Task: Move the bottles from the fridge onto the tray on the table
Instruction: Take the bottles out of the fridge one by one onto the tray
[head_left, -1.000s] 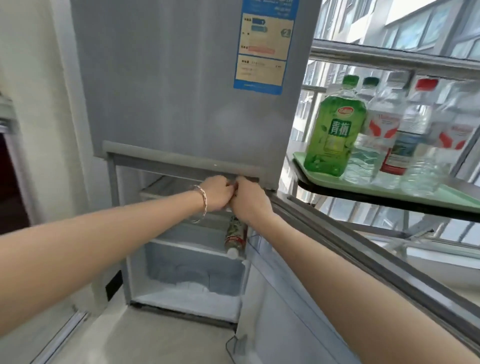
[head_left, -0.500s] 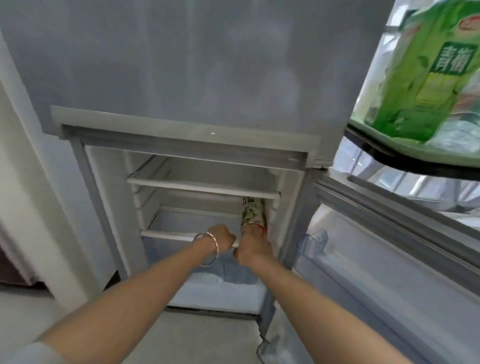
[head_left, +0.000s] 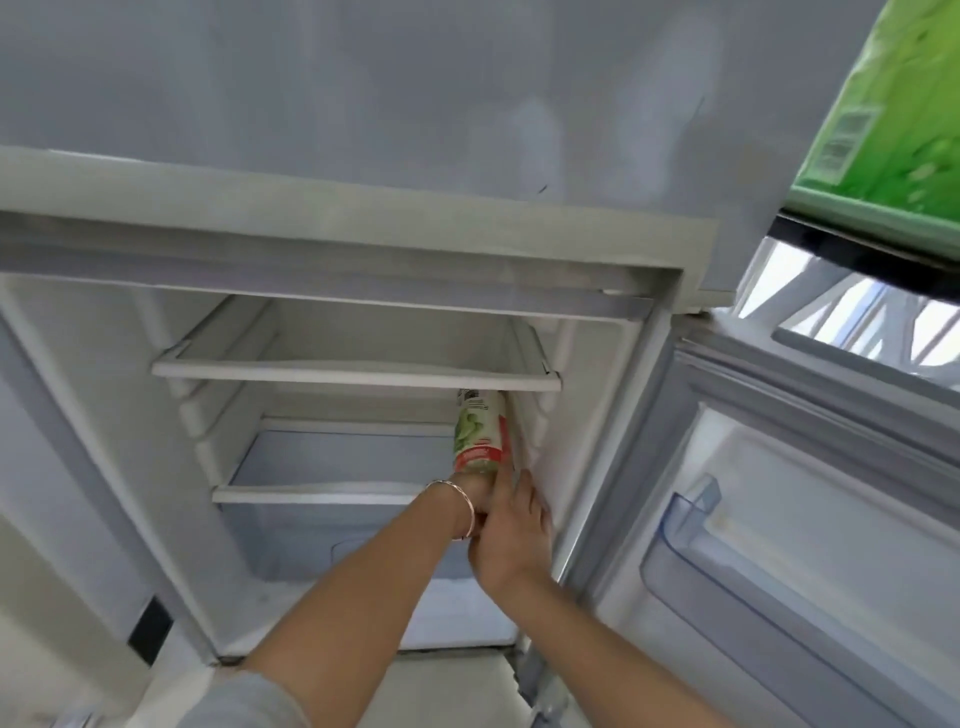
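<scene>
A small bottle (head_left: 480, 439) with a green and red label lies on its side at the right end of the fridge's middle shelf (head_left: 311, 492), against the inner wall. My left hand (head_left: 470, 493), with a thin bracelet at the wrist, is closed around the bottle's near end and is partly hidden by the other hand. My right hand (head_left: 511, 538) cups the same end from the right, fingers stretched along the bottle. The green tray (head_left: 857, 208) sits on the table edge (head_left: 862, 252) at the upper right, with a large green bottle (head_left: 904, 104) standing on it.
The fridge's lower door (head_left: 789, 519) stands open to the right, with a clear door bin (head_left: 727, 566). An upper shelf (head_left: 353, 373) hangs just above the bottle. The closed freezer door (head_left: 363, 104) fills the top. Pale floor lies below.
My hands dropped from the top edge of the compartment to the bottle on the shelf and closed on its near end. The view moved lower and closer to the fridge.
</scene>
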